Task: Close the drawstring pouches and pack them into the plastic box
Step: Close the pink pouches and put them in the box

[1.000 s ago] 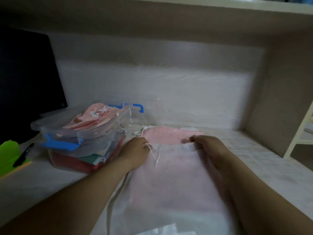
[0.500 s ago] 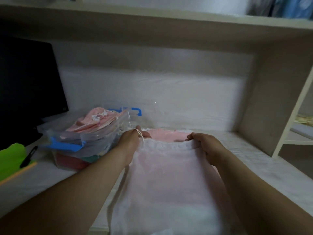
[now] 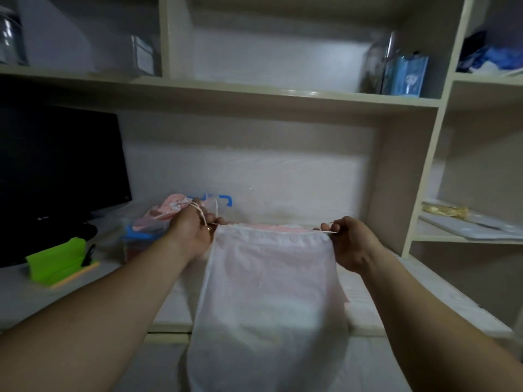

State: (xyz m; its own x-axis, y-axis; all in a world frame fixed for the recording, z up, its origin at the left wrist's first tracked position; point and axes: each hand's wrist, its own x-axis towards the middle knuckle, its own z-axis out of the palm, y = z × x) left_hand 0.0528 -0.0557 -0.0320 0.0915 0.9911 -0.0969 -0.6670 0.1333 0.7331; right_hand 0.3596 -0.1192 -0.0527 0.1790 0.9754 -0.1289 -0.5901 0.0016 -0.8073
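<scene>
A pale shelving unit [image 3: 254,94] fills the back of the view, with one long shelf running above a desk [image 3: 396,301]. A black monitor [image 3: 56,171] stands on the desk at the left.

In the middle, a large white see-through drawstring pouch [image 3: 268,292] is held up by its top edge over the desk, and its body drapes down toward the camera. Something pink shows faintly through the fabric, and more pink cloth lies just behind the top edge.

A clear plastic box [image 3: 141,236] with blue clips sits on the desk between the monitor and the pouch, partly hidden by the left hand. Pink pouches [image 3: 172,205] are piled in it. A bright green folded object [image 3: 56,257] lies in front of the monitor.

The left hand [image 3: 192,233] is curled at the pouch's top left corner, gripping a white cord [image 3: 201,215] that loops over its knuckles. The right hand [image 3: 351,241] pinches the cord end [image 3: 329,232] at the top right corner.
</scene>
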